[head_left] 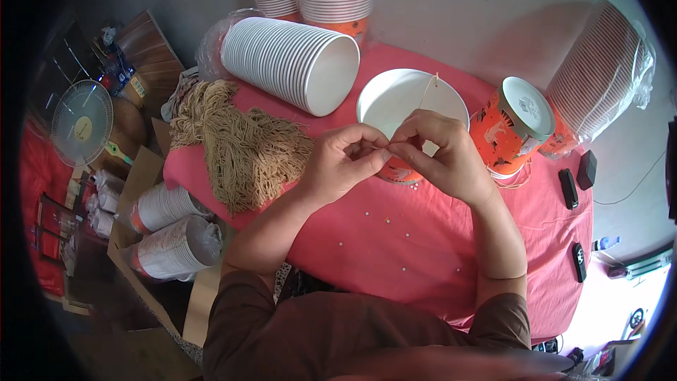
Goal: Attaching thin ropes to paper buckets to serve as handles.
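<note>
My left hand and my right hand meet fingertip to fingertip above the near rim of an open white paper bucket with an orange outside. Both pinch a thin tan string that rises over the bucket's mouth. The pinch points are partly hidden by my fingers. A heap of tan strings lies on the pink tablecloth just left of my left hand.
A sleeve of stacked white buckets lies on its side at the back. An orange bucket lies upturned at right, with more wrapped stacks behind. Small white beads dot the cloth. Dark flat devices lie at right. A fan stands left.
</note>
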{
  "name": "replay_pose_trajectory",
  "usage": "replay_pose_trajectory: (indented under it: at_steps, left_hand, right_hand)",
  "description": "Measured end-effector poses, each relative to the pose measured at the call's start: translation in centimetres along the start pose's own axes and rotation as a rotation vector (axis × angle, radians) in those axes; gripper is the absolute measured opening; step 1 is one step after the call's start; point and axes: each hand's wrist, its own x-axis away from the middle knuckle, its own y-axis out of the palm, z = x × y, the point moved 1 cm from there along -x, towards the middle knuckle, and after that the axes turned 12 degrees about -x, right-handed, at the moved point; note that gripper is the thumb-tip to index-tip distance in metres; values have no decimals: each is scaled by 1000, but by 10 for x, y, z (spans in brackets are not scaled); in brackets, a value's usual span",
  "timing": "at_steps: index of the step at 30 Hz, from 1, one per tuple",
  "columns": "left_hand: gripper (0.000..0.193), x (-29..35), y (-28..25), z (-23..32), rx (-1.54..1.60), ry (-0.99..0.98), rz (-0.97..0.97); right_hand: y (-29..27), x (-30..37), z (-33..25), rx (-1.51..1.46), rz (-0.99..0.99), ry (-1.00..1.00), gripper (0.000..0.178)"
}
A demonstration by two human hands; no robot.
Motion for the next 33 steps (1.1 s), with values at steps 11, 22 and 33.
replay_pose_trajectory:
  at_steps: [11,22,33]
  left_hand:
    - [17,-6,5,3,-651,472,243]
    - [17,-6,6,8,-579,542,288]
    - [10,1,5,-1,-24,126,101]
  right_hand:
    - [1,2,3,-89,-33,203,9]
    - [-1,1,1,-149,-36,241,14]
    - [1,0,4,-146,1,187,14]
